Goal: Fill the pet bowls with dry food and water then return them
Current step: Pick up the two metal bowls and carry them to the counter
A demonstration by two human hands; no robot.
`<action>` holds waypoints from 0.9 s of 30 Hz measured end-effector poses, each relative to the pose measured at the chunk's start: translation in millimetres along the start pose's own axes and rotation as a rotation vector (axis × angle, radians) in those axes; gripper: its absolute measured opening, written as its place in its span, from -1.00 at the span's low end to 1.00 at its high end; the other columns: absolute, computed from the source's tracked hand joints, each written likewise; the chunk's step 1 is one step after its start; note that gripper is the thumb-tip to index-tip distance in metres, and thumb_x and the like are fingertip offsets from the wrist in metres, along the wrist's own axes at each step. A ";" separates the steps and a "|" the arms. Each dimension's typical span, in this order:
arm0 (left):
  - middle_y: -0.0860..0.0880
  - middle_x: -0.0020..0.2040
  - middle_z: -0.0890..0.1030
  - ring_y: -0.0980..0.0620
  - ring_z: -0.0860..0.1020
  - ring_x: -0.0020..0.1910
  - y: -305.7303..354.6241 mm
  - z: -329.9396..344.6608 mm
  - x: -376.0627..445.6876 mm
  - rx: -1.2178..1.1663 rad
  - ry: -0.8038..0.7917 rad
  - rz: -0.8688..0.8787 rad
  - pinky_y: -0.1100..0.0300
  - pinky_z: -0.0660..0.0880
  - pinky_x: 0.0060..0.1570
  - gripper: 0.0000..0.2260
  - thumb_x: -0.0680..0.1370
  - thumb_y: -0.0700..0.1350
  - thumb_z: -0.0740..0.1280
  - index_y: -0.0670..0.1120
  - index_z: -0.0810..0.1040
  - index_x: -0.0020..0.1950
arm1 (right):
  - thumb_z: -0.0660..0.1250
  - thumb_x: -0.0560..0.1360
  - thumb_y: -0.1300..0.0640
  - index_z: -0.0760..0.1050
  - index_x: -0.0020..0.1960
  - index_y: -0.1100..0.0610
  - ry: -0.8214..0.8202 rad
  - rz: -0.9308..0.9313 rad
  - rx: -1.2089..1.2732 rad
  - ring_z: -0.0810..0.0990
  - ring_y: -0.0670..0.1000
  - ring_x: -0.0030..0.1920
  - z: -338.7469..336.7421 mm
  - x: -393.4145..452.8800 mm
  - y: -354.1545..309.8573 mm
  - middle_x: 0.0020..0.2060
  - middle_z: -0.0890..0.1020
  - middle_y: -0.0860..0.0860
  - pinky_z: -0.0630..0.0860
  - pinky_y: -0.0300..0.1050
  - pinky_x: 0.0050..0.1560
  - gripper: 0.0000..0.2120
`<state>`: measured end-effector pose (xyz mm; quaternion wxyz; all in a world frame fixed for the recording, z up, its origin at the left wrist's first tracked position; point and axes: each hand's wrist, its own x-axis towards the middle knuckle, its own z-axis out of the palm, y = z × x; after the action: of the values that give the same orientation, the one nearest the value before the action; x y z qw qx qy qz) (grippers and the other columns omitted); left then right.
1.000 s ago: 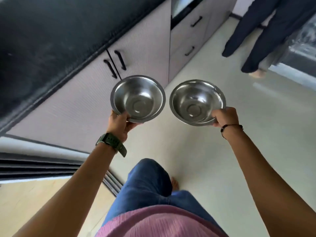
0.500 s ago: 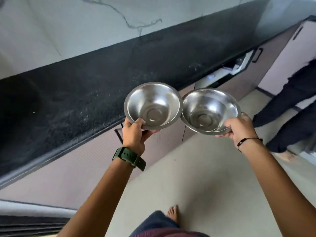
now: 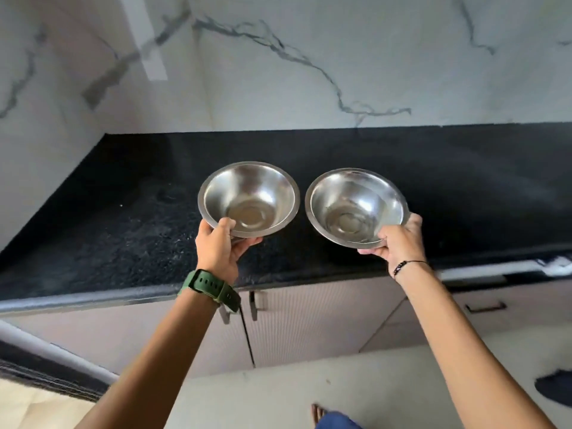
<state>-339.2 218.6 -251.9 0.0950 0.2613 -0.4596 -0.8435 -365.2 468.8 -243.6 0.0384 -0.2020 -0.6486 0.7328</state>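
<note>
Two empty steel bowls are held side by side over the black countertop (image 3: 123, 243). My left hand (image 3: 221, 249) grips the near rim of the left steel bowl (image 3: 249, 198), thumb inside the rim; a green watch sits on that wrist. My right hand (image 3: 397, 243) holds the near rim of the right steel bowl (image 3: 356, 205), with a thin black bracelet on the wrist. The bowls do not touch each other. Whether they rest on the counter or hover just above it is not clear.
A white marble-patterned wall (image 3: 309, 72) rises behind the counter and along its left end. Pale cabinet doors with dark handles (image 3: 257, 305) sit below the counter edge. Light floor (image 3: 278, 397) lies underfoot, and a dark shape (image 3: 554, 387) shows at the right edge.
The view has swung from the floor and cabinets up to face the counter squarely. Both bowls have moved from beside the counter edge to over the black top, and a gap has opened between them.
</note>
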 end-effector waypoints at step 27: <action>-0.21 0.17 0.53 -0.07 0.59 -0.13 59.0 2.5 199.5 -0.025 0.265 0.004 0.18 0.60 -0.48 -0.73 0.57 -0.23 0.24 -0.12 0.40 0.27 | 0.03 0.44 0.59 -0.03 0.54 -0.10 -0.193 0.143 -0.034 0.47 0.21 0.14 183.6 161.3 -7.7 0.50 0.09 0.05 0.58 -0.15 -0.50 -0.14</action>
<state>-513.9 107.6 -272.6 0.1599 0.3682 -0.4329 -0.8071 -577.9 349.6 -261.7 -0.0801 -0.1769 -0.6457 0.7385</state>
